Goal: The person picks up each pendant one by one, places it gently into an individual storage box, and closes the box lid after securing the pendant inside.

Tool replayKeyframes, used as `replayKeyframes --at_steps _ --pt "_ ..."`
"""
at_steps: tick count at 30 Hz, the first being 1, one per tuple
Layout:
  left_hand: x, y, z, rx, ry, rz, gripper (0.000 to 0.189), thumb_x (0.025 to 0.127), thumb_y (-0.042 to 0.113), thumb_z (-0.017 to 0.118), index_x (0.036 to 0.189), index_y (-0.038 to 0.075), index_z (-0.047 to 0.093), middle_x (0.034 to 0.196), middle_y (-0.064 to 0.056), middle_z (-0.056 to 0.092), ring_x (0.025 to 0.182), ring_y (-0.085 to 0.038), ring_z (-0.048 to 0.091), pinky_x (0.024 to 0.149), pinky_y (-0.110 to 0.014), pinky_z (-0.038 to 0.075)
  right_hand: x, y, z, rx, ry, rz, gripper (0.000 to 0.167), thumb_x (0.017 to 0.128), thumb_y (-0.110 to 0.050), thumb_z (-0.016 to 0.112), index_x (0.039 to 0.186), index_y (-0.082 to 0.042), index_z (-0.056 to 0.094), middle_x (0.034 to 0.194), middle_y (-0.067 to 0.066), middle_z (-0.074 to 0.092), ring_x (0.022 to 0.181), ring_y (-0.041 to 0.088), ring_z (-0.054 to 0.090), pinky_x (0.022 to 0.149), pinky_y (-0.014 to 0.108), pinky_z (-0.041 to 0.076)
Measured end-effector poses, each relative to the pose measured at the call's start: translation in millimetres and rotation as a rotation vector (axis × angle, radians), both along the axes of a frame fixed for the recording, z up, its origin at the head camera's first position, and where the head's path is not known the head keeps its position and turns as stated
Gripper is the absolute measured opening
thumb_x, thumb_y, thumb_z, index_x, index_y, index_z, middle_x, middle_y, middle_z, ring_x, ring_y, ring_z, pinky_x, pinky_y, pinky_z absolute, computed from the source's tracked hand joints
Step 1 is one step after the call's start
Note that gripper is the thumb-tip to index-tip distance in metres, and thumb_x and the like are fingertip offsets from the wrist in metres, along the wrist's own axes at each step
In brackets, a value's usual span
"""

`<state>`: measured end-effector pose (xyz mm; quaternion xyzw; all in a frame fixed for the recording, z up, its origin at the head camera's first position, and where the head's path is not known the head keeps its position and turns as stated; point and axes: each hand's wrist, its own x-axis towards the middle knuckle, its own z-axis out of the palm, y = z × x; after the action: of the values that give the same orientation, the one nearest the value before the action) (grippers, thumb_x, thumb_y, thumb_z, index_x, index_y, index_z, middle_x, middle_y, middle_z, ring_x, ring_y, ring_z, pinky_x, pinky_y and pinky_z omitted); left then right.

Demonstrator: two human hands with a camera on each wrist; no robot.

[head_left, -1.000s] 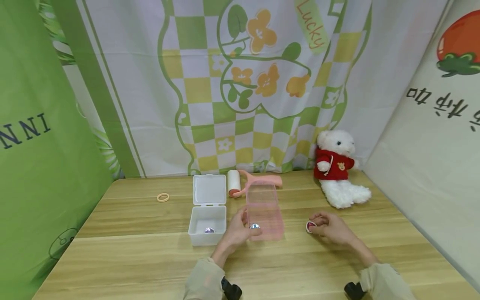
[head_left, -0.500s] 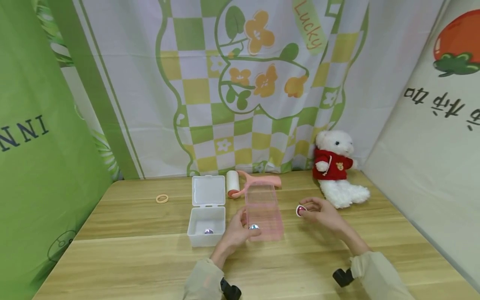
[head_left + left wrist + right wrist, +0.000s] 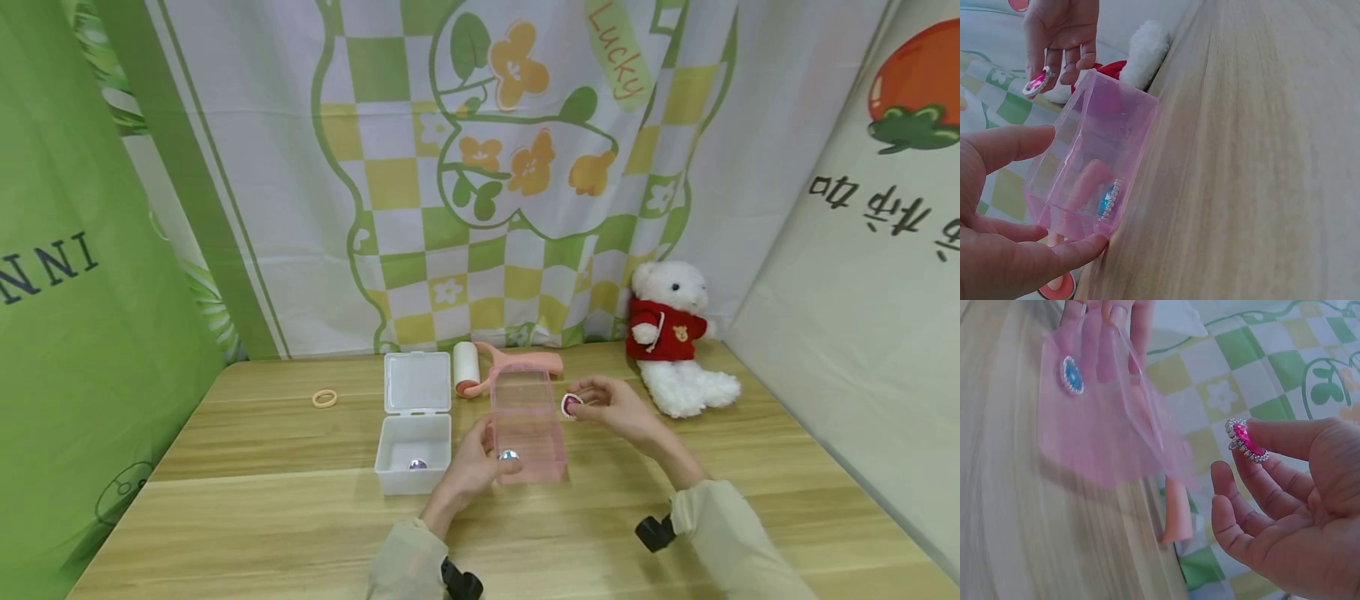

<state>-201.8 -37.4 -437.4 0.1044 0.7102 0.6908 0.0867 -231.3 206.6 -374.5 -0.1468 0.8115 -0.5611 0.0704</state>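
Observation:
Between thumb and fingertips my right hand [image 3: 621,414] pinches a pink gem charm [image 3: 1249,442] with a silver beaded rim. It holds the charm in the air near the right side of an open clear pink plastic box [image 3: 538,468]. My left hand [image 3: 471,462] grips that box at its left end, thumb in front and fingers behind. Inside the box, close to the left hand, lies a blue gem charm [image 3: 1108,200] with a similar beaded rim. The pink box's lid [image 3: 522,390] is raised at the back.
Left of the pink box, an open white box [image 3: 412,481] contains a purplish gem charm [image 3: 417,464]. Behind stand a lint roller [image 3: 467,367] and, at the right, a white plush bear [image 3: 673,333] in red. A tan ring [image 3: 325,398] lies on the wooden table [image 3: 262,517].
My right hand has lifted the pink gem charm and carried it left and away from me, closer to the pink box. The left hand has stayed on the box.

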Motion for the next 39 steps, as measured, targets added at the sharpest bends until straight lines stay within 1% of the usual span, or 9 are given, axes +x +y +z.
replayKeyframes --at_steps 7,12,16,22,25,28,31,35,39 --pt "-0.3 -0.3 -1.2 -0.007 -0.009 0.002 0.085 0.072 -0.006 0.073 0.144 -0.006 0.029 0.128 -0.028 0.051 0.116 -0.042 0.052 0.093 -0.044 0.047 -8.7 -24 -8.2 0.017 0.048 0.087 0.035 0.087 -0.003 0.067 0.115 0.016 0.055 0.096 0.016 0.067 0.087 0.023 0.065 0.073 0.028 0.055" --pt "-0.9 0.0 -2.3 -0.037 -0.019 0.012 0.088 0.072 -0.004 0.074 0.146 -0.007 0.026 0.132 -0.028 0.048 0.12 -0.043 0.048 0.097 -0.049 0.043 -12.0 -38 -10.1 0.122 0.135 0.156 0.027 0.084 -0.003 0.071 0.105 0.01 0.06 0.092 0.016 0.068 0.087 0.024 0.064 0.07 0.026 0.053" --pt "-0.6 -0.3 -1.8 -0.038 -0.024 0.018 0.09 0.072 -0.002 0.075 0.146 -0.007 0.025 0.134 -0.029 0.046 0.124 -0.044 0.044 0.102 -0.052 0.039 -17.6 -46 -8.1 0.211 0.151 0.214 0.023 0.082 -0.004 0.074 0.099 0.005 0.062 0.088 0.01 0.068 0.084 0.019 0.064 0.07 0.026 0.052" --pt "-0.7 -0.6 -2.9 -0.034 -0.031 0.015 0.09 0.073 0.0 0.075 0.146 -0.008 0.024 0.14 -0.034 0.037 0.13 -0.046 0.037 0.105 -0.054 0.034 -25.4 -57 -2.2 0.383 0.162 0.39 0.016 0.078 0.004 0.073 0.09 0.002 0.063 0.078 0.006 0.066 0.072 0.013 0.062 0.061 0.022 0.05" --pt "-1.4 -0.9 -3.3 -0.02 -0.038 0.008 0.09 0.073 -0.001 0.075 0.147 -0.007 0.023 0.142 -0.035 0.035 0.131 -0.046 0.035 0.106 -0.054 0.033 -27.3 -62 2.5 0.484 0.193 0.44 0.015 0.077 0.005 0.073 0.087 0.001 0.063 0.078 0.006 0.066 0.07 0.011 0.062 0.06 0.021 0.05" --pt "-2.2 -0.7 -3.1 -0.014 -0.036 0.009 0.09 0.072 -0.002 0.075 0.147 -0.007 0.024 0.139 -0.033 0.039 0.129 -0.045 0.039 0.104 -0.051 0.037 -28.2 -69 5.4 0.6 0.214 0.447 0.015 0.076 0.006 0.073 0.084 -0.002 0.063 0.079 0.004 0.065 0.069 0.008 0.061 0.061 0.02 0.05" --pt "-2.3 -0.4 -2.4 -0.023 -0.03 0.012 0.089 0.071 -0.003 0.075 0.146 -0.007 0.026 0.135 -0.031 0.044 0.124 -0.043 0.045 0.099 -0.048 0.042 -28.3 -76 4.2 0.686 0.197 0.426 0.018 0.072 0.009 0.074 0.08 -0.003 0.063 0.076 0.004 0.064 0.066 0.008 0.059 0.058 0.021 0.05" --pt "-1.5 -0.4 -1.2 -0.038 -0.027 0.021 0.09 0.072 -0.001 0.076 0.146 -0.007 0.026 0.138 -0.032 0.04 0.125 -0.044 0.042 0.101 -0.05 0.04 -25.7 -84 -1.6 0.769 0.131 0.388 0.023 0.066 0.014 0.073 0.077 -0.004 0.062 0.071 0.003 0.062 0.063 0.011 0.056 0.054 0.022 0.047" --pt "-1.5 -0.2 -0.5 -0.04 -0.027 0.02 0.09 0.072 0.0 0.077 0.146 -0.007 0.026 0.141 -0.033 0.037 0.129 -0.045 0.038 0.104 -0.053 0.036 -21.9 -88 -7.4 0.818 0.096 0.364 0.024 0.066 0.016 0.072 0.076 -0.003 0.062 0.069 0.003 0.059 0.065 0.014 0.055 0.055 0.025 0.047"
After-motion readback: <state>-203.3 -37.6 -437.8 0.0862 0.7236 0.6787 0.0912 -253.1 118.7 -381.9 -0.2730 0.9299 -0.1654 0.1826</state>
